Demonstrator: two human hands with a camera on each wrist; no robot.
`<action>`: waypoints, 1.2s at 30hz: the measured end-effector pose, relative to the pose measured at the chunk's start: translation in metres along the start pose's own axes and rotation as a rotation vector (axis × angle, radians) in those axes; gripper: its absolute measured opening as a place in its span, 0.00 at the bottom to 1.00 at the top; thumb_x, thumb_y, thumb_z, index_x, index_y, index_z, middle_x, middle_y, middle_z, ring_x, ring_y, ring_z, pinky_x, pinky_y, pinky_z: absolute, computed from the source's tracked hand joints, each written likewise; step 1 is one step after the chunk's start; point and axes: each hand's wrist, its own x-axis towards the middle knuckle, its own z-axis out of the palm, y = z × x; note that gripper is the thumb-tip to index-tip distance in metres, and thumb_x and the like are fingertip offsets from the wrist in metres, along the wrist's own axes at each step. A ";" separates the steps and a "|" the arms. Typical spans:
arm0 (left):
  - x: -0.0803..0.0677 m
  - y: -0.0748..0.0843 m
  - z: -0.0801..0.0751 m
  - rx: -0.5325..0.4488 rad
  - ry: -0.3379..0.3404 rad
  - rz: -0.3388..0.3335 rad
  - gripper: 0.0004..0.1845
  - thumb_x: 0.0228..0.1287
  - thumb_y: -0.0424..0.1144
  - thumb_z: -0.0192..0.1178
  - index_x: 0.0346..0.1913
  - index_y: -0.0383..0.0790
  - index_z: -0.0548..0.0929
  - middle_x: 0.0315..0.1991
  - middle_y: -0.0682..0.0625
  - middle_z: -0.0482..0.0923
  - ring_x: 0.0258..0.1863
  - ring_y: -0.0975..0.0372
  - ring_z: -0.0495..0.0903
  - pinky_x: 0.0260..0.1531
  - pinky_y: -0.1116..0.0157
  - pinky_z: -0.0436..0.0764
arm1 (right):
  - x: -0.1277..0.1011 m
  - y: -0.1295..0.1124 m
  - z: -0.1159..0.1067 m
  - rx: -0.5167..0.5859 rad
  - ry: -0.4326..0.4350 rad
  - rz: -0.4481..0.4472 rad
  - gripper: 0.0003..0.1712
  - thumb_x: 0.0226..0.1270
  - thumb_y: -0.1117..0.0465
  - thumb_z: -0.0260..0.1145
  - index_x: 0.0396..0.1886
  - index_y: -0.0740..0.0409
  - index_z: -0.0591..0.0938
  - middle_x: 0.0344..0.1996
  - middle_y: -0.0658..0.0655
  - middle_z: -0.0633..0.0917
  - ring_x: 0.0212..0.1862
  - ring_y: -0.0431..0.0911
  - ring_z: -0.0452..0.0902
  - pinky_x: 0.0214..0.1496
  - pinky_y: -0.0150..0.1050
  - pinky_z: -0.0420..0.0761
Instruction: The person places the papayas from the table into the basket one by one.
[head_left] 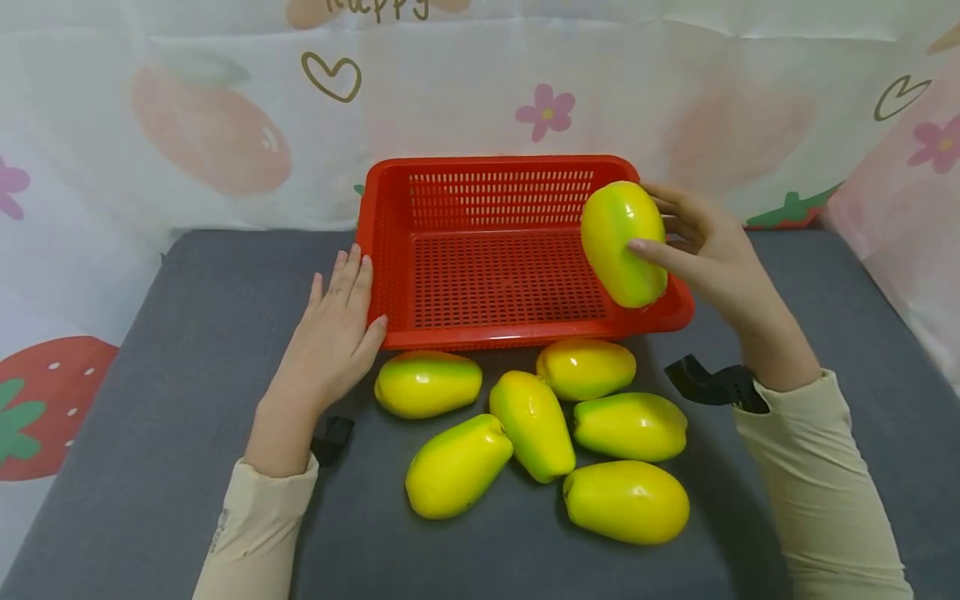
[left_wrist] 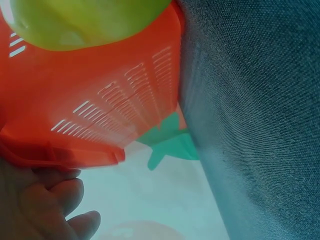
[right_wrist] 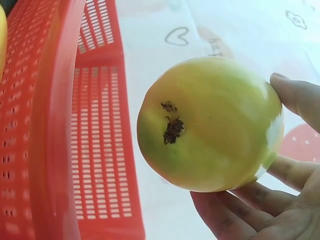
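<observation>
My right hand point(head_left: 693, 242) grips a yellow-green mango point(head_left: 622, 243) over the right rim of the red perforated basket point(head_left: 420, 179). In the right wrist view the same mango point(right_wrist: 210, 125) shows a dark stem scar, with fingers point(right_wrist: 300, 100) curled round it beside the basket wall point(right_wrist: 55, 125). My left hand point(head_left: 337, 329) rests flat on the grey table, its straight fingers and thumb against the basket's front left corner. The left wrist view shows the basket wall point(left_wrist: 95, 110) and fingertips point(left_wrist: 65, 200) beneath it. The basket is empty inside.
Several yellow-green mangoes point(head_left: 534, 425) lie in a cluster on the grey table point(head_left: 187, 350) just in front of the basket. A white cloth with fruit and flower prints point(head_left: 210, 125) hangs behind and at both sides. Black wrist straps point(head_left: 712, 383) show at both cuffs.
</observation>
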 end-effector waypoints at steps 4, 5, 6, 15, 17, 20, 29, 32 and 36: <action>0.000 0.000 0.000 0.000 -0.003 -0.002 0.35 0.72 0.42 0.42 0.73 0.28 0.43 0.75 0.38 0.35 0.74 0.50 0.34 0.69 0.48 0.35 | 0.006 -0.001 0.008 0.014 -0.024 -0.010 0.34 0.65 0.59 0.65 0.71 0.49 0.66 0.61 0.58 0.71 0.55 0.50 0.71 0.47 0.29 0.77; 0.000 0.000 0.000 0.001 -0.003 -0.003 0.35 0.72 0.42 0.42 0.73 0.28 0.43 0.75 0.38 0.35 0.74 0.50 0.34 0.69 0.48 0.35 | 0.008 -0.002 0.010 0.015 -0.027 -0.015 0.34 0.65 0.59 0.65 0.71 0.49 0.66 0.61 0.57 0.71 0.55 0.50 0.71 0.46 0.29 0.77; 0.000 0.000 0.000 0.002 -0.002 -0.003 0.35 0.72 0.42 0.42 0.73 0.28 0.43 0.75 0.38 0.35 0.74 0.50 0.34 0.69 0.48 0.35 | 0.009 -0.002 0.012 0.016 -0.029 -0.022 0.35 0.64 0.59 0.65 0.71 0.50 0.66 0.61 0.58 0.71 0.56 0.51 0.71 0.46 0.29 0.77; -0.001 0.000 0.001 0.003 0.008 -0.001 0.35 0.72 0.42 0.42 0.73 0.28 0.44 0.75 0.38 0.35 0.74 0.50 0.35 0.69 0.48 0.36 | 0.027 -0.008 0.036 0.036 -0.059 -0.047 0.34 0.64 0.60 0.65 0.70 0.54 0.67 0.61 0.58 0.72 0.57 0.53 0.71 0.47 0.35 0.79; -0.001 0.000 0.001 0.003 0.006 -0.004 0.35 0.72 0.42 0.42 0.74 0.28 0.43 0.75 0.38 0.35 0.74 0.50 0.35 0.69 0.48 0.36 | 0.030 -0.010 0.042 0.036 -0.065 -0.050 0.34 0.64 0.60 0.66 0.69 0.53 0.67 0.61 0.58 0.72 0.56 0.53 0.72 0.48 0.37 0.79; -0.001 0.000 0.001 0.004 0.002 -0.007 0.35 0.72 0.42 0.42 0.74 0.28 0.43 0.76 0.39 0.34 0.74 0.50 0.34 0.69 0.48 0.36 | 0.035 -0.012 0.051 0.035 -0.072 -0.054 0.34 0.63 0.59 0.66 0.69 0.52 0.67 0.60 0.57 0.72 0.56 0.53 0.72 0.48 0.41 0.79; 0.000 0.001 -0.001 0.009 -0.010 -0.008 0.35 0.72 0.42 0.42 0.74 0.28 0.42 0.76 0.39 0.34 0.74 0.51 0.33 0.69 0.48 0.35 | 0.046 -0.020 0.080 0.041 -0.123 -0.045 0.37 0.62 0.55 0.68 0.70 0.50 0.67 0.62 0.55 0.72 0.57 0.52 0.71 0.50 0.48 0.79; 0.001 0.002 -0.001 0.007 -0.011 -0.005 0.35 0.73 0.43 0.41 0.74 0.28 0.42 0.76 0.39 0.34 0.74 0.51 0.33 0.69 0.48 0.35 | 0.050 -0.021 0.089 0.031 -0.141 -0.044 0.37 0.62 0.54 0.68 0.70 0.50 0.67 0.63 0.55 0.71 0.58 0.52 0.71 0.50 0.48 0.79; 0.001 0.002 -0.001 0.007 -0.016 -0.007 0.35 0.73 0.43 0.41 0.74 0.29 0.42 0.76 0.39 0.33 0.74 0.51 0.33 0.69 0.48 0.35 | 0.056 -0.022 0.101 0.050 -0.173 -0.033 0.37 0.62 0.54 0.68 0.70 0.51 0.66 0.64 0.55 0.71 0.57 0.50 0.71 0.50 0.46 0.79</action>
